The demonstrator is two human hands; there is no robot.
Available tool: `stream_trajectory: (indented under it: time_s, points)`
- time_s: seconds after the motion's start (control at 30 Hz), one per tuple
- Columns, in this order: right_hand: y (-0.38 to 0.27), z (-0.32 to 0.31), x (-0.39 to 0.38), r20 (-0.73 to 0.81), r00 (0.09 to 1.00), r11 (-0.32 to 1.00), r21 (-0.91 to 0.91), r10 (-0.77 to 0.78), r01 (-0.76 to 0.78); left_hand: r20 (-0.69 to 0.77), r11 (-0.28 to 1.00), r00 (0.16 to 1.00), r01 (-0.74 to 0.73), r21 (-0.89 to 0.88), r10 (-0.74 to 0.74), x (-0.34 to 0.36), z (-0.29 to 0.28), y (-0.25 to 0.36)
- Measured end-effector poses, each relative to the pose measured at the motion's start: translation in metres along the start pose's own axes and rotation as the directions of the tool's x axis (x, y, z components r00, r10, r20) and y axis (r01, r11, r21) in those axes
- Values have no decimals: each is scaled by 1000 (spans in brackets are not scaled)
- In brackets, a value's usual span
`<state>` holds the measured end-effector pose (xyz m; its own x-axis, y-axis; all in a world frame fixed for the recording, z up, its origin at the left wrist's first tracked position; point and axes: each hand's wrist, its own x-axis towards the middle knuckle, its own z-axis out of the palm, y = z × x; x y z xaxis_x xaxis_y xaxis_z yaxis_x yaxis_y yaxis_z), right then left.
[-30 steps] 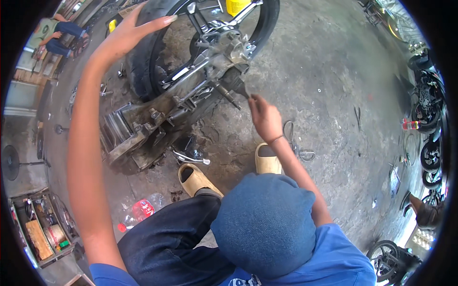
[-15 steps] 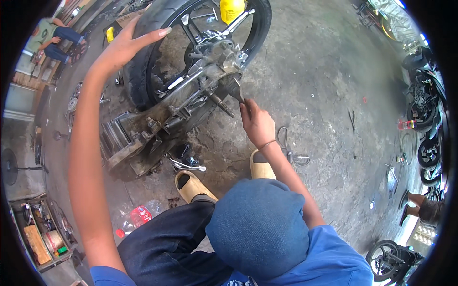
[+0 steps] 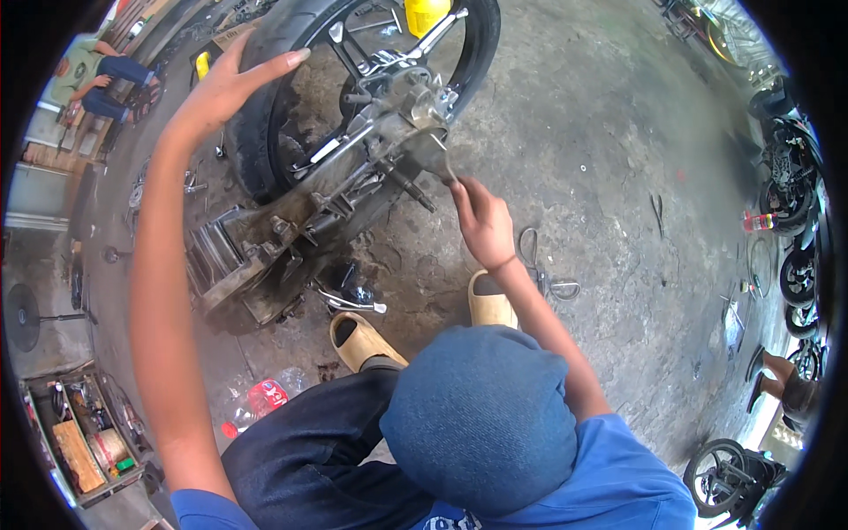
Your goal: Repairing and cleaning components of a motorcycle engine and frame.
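A motorcycle wheel with a black tyre stands joined to a greasy metal engine case. My left hand lies on the tyre, thumb and fingers spread apart. My right hand is closed on the narrow end of a flat, scraper-like tool. Its broad end is at the round housing near the wheel hub, and whether they touch is hard to tell. Just beside it a splined shaft sticks out of the case.
Scissors-like tools lie right of my sandals. Shiny metal levers and a plastic bottle are on the floor. A toolbox stands lower left; a yellow container is behind the wheel. Motorbikes line the right; people are at both sides.
My right hand has shifted slightly to the right and down, and the tool in it has turned so its edge catches the light. The left hand stays on the tyre.
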<state>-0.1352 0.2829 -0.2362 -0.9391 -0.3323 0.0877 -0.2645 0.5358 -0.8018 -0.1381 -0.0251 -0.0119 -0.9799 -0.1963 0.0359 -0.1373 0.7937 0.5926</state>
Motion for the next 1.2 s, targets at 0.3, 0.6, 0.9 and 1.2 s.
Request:
stream_trajectory:
  time_s: [0.3,0.6,0.9,1.2]
  points:
    - [20,30,-29,240,959,878,412,153,-244,-89,993,996,-13,121,24,15,2,-18]
    - [26,34,-26,175,977,993,-10,120,-121,135,996,991,32,-85,-20,32,1,-15]
    - [-5,51,-40,378,916,954,201,133,-221,163,986,974,163,-27,-156,40,-11,-41]
    - [-25,51,-51,429,903,981,159,32,-111,83,991,993,-72,-112,82,7,-1,8]
